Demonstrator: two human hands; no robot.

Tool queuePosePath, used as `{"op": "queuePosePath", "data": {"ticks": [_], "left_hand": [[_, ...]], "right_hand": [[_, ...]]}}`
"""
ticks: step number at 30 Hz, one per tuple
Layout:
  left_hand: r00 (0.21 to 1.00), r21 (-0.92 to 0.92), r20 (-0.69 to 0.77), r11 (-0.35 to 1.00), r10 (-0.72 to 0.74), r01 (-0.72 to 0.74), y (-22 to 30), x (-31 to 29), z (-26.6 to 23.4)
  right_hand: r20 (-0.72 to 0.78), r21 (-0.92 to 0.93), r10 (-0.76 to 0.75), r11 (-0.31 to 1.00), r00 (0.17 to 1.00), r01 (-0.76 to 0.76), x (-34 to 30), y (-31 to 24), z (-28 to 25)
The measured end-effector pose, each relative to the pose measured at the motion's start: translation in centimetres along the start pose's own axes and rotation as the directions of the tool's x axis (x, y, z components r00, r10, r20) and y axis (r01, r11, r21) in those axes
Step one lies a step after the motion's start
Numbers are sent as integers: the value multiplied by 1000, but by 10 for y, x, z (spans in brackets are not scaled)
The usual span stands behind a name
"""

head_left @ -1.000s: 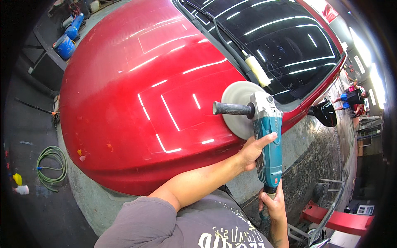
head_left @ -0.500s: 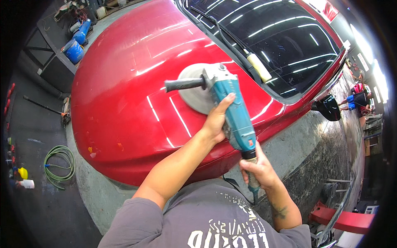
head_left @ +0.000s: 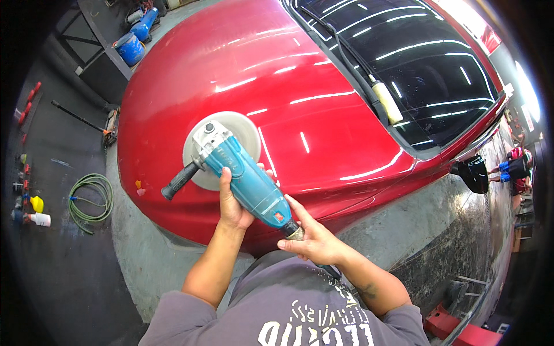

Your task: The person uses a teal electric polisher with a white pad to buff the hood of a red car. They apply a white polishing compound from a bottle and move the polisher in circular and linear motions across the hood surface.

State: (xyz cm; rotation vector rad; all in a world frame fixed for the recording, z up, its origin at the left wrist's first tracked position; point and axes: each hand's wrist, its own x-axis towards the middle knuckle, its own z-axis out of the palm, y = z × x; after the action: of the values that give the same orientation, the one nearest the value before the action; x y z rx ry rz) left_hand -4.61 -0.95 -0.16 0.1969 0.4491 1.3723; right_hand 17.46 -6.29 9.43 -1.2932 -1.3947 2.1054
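A teal polishing machine (head_left: 248,181) with a round pale pad (head_left: 239,127) lies over the glossy red car hood (head_left: 288,132), its pad against or just above the paint near the front side. My left hand (head_left: 238,205) is closed round the middle of the machine's body from beneath. At the rear handle my right hand (head_left: 314,236) is wrapped, close to my shirt, with the cord end behind it. The black side handle (head_left: 180,181) sticks out to the left, with no hand on it.
A pale bottle (head_left: 388,104) rests by the wiper on the dark windshield (head_left: 427,75). On the floor at left lie a coiled green hose (head_left: 92,202) and a floor jack (head_left: 109,130). A blue drum (head_left: 129,49) stands far left; a person (head_left: 512,164) is at far right.
The polisher has swung left and toward the car's front, nearer my body, with both hands keeping hold. The view has shifted, so the car sits lower and farther right.
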Motion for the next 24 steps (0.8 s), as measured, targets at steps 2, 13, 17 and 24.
{"op": "queuePosePath", "data": {"ticks": [2, 13, 17, 24], "left_hand": [[988, 46, 122, 995, -90, 85, -7, 3, 1], [793, 122, 347, 862, -501, 491, -180, 66, 90], [696, 129, 411, 793, -589, 595, -203, 50, 100], [804, 33, 359, 867, -475, 497, -140, -15, 29]], "right_hand": [[-50, -2, -122, 993, 991, 122, -6, 21, -4], [-660, 46, -50, 993, 750, 106, -120, 72, -46], [-722, 109, 56, 993, 690, 33, -151, 98, -44], [-583, -53, 95, 987, 807, -154, -139, 109, -16]]}}
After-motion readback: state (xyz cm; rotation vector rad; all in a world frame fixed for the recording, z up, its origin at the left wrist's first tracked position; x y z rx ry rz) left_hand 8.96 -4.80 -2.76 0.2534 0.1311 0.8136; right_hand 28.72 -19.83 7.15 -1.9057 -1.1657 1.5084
